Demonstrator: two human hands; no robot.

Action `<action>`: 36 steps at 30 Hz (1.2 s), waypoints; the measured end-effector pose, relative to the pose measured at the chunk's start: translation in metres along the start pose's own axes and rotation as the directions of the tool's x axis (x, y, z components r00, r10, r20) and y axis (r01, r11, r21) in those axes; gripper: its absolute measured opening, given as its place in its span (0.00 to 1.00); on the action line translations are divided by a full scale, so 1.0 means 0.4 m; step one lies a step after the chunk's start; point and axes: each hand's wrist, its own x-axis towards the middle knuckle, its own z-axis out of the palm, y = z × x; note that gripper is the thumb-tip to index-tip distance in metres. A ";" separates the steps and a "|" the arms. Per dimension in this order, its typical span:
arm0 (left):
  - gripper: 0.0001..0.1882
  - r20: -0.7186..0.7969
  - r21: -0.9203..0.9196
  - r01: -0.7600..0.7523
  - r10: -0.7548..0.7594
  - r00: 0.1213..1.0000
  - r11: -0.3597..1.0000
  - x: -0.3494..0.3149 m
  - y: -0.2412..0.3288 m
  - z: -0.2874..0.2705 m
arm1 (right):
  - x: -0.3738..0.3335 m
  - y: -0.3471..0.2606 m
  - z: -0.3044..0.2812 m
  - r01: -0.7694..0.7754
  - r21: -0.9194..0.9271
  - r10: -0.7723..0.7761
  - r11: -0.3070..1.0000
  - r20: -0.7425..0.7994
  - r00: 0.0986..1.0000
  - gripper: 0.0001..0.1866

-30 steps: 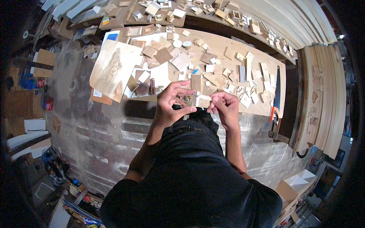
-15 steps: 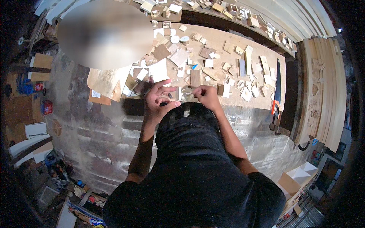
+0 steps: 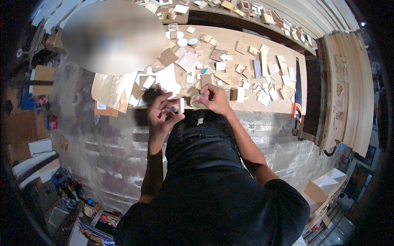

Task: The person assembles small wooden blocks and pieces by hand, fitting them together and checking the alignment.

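Both hands meet at the near edge of the desk (image 3: 246, 107), close against the body. The left hand (image 3: 162, 112) grips a small pale wooden strip (image 3: 181, 105), held upright between thumb and fingers; the right hand (image 3: 214, 98), at its 3 o'clock, pinches a small round pale piece (image 3: 196, 101) just beside the strip. Loose wood offcuts (image 3: 262, 92) lie scattered from 12 to 2 o'clock, and a handsaw (image 3: 298, 92) lies at 3 o'clock near the desk's edge. Judged from this, steadying the strip firmly while bringing the round piece up squarely, over the desk so nothing drops, would serve best.
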 end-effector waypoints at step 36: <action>0.50 -0.064 0.098 0.216 -0.210 0.976 0.971 0.030 -0.026 0.172 | -0.178 -0.592 -0.384 0.344 0.935 -0.934 -0.084 -0.194 0.300 0.15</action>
